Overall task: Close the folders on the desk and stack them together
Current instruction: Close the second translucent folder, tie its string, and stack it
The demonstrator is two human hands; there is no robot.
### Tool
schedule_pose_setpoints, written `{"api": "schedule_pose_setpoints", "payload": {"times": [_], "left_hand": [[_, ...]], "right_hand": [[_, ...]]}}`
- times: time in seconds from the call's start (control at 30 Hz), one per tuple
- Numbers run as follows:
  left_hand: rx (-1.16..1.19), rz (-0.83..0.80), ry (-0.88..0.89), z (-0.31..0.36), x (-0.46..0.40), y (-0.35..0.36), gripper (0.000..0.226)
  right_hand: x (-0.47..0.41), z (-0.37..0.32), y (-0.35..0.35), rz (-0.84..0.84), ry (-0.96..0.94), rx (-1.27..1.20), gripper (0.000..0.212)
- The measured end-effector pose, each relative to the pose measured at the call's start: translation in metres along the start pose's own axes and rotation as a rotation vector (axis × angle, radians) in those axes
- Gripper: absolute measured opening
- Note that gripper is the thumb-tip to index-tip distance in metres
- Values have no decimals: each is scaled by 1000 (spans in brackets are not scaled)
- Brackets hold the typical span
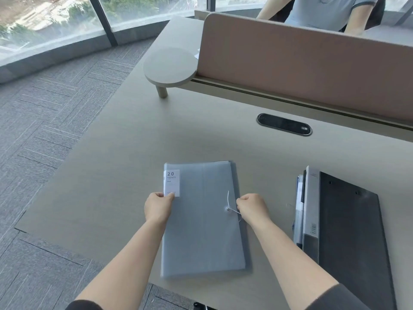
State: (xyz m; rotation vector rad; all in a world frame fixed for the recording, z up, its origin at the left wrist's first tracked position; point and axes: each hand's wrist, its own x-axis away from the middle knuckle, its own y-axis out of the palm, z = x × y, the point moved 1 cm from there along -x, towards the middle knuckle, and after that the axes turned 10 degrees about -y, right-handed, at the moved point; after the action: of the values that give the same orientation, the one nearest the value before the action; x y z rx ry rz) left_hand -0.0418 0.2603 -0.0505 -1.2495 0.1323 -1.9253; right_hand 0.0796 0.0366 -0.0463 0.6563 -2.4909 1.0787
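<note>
The translucent grey-blue folder (202,218) lies closed and flat on the desk (125,157), near the front edge, its long side running roughly from 12 to 6 o'clock, and what looks like another cover or sheet edge peeks out beneath it along its right and top sides. A white label (171,182) reading "20 POCKETS" sits at its upper-left corner, at about 10 o'clock from the folder's middle. The left hand (158,208) grips the folder's left edge just under that label, thumb on top and pressed down onto the cover, the other fingers hidden below the edge. The right hand (252,208) is at the folder's right edge, at 3 o'clock from the round button clasp (228,209), fingers curled together and pinching the thin white string (234,210) that runs from the clasp. At 3 o'clock from the folder, well apart from it, a dark grey binder (348,231) lies closed with its pale spine facing left, resting over another folder (299,211) whose edge alone shows. Beyond, at 1 o'clock, an oval cable grommet (284,124) is set in the desk before a brown partition (301,63), and a round raised shelf (171,64) stands at 11 o'clock.
</note>
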Motion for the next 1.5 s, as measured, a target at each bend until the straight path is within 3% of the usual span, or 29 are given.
{"api": "schedule_pose_setpoints", "payload": {"times": [0.13,0.3,0.63,0.8,1.13,1.5], "left_hand": [[116,-140,-57,0,-5,-6,25],[274,-234,15,0,0,-8,23],[403,-389,177,42,35,-4,19],[420,-444,196,73,71,19,20],[149,-638,307,94,169,123,25],[-95,-743,282,71,223,214,17]], "right_hand": [[-6,4,1,3,43,-56,7],[-5,8,-1,2,94,-113,2],[10,7,-26,56,43,-310,44],[19,12,-80,224,-69,-462,14],[52,101,-203,466,-56,-594,10],[76,212,-251,555,81,-600,11]]}}
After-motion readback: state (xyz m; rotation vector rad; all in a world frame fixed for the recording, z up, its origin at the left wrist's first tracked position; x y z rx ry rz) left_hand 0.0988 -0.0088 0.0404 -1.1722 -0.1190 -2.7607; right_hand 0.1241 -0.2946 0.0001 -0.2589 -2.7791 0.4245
